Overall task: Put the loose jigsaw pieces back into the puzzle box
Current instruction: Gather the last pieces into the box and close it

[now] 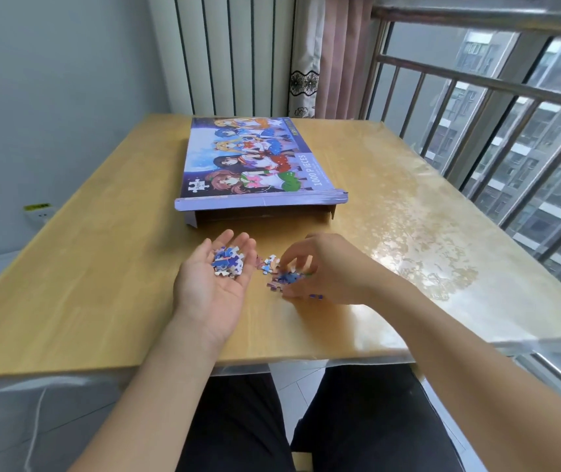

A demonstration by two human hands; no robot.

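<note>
Dark trousers (238,420) fill the near edge, below the wooden table (84,284). Left hand (214,281) lies palm up, fingers relaxed and straight, carrying a small heap of collected pieces (227,262) on the palm. Right hand (320,267) is curled over the loose pieces (284,275) on the table just beside the left, fingertips pinching at them. Puzzle box (255,161) sits beyond both hands, near-end flap open, interior mostly hidden; whether any pieces are inside cannot be told. Judgement: gathering stage, roughly midway. One handful is collected but not yet boxed; a small cluster remains on the table, then the transfer into the open end.
</note>
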